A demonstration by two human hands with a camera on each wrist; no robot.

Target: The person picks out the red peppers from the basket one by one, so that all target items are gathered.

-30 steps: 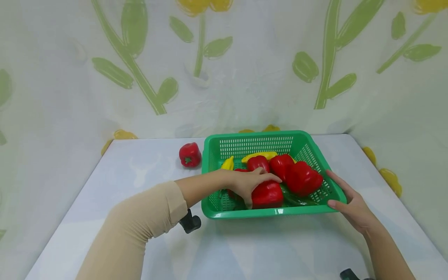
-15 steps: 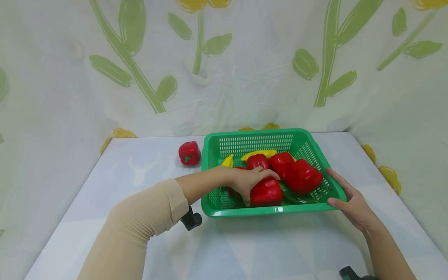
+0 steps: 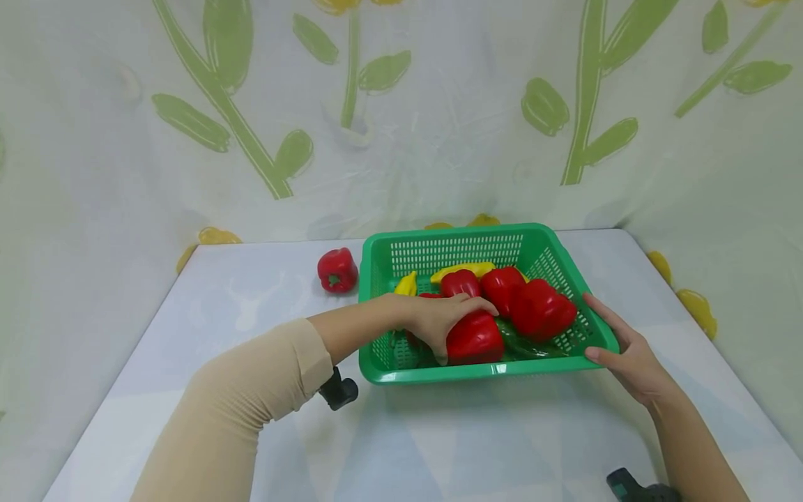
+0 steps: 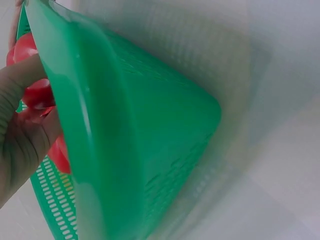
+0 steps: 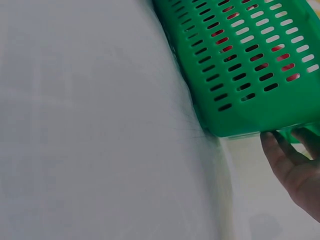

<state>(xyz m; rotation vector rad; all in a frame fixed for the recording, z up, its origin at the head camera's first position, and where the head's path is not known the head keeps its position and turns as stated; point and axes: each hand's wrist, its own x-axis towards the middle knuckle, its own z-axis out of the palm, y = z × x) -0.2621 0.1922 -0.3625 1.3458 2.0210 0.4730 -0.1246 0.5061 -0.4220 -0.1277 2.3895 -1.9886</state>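
In the head view, a green plastic basket (image 3: 433, 376) stands on the table with produce in it. My left hand (image 3: 439, 324) reaches over its front rim and grips a large red bell pepper (image 3: 478, 341), thumb on the near side and fingers over the top. At the basket's right end, my right hand (image 3: 636, 366) holds the rim between thumb and fingers. The left wrist view shows the basket's outer wall (image 4: 165, 100) covering part of the left hand (image 4: 22, 135). From the right wrist, fingertips of the right hand (image 5: 300, 175) meet the rim.
More red bell peppers (image 3: 542, 310), yellow bananas (image 3: 464, 270) and a dark green vegetable (image 3: 523, 346) lie inside the basket. One red bell pepper (image 3: 337, 270) sits on the white table (image 3: 401, 446), left of the basket. A patterned sheet (image 3: 439, 139) hangs behind.
Both hands keep their places on the pepper and the rim. The whole scene sits slightly higher in the head view now, as the camera has tilted a little.
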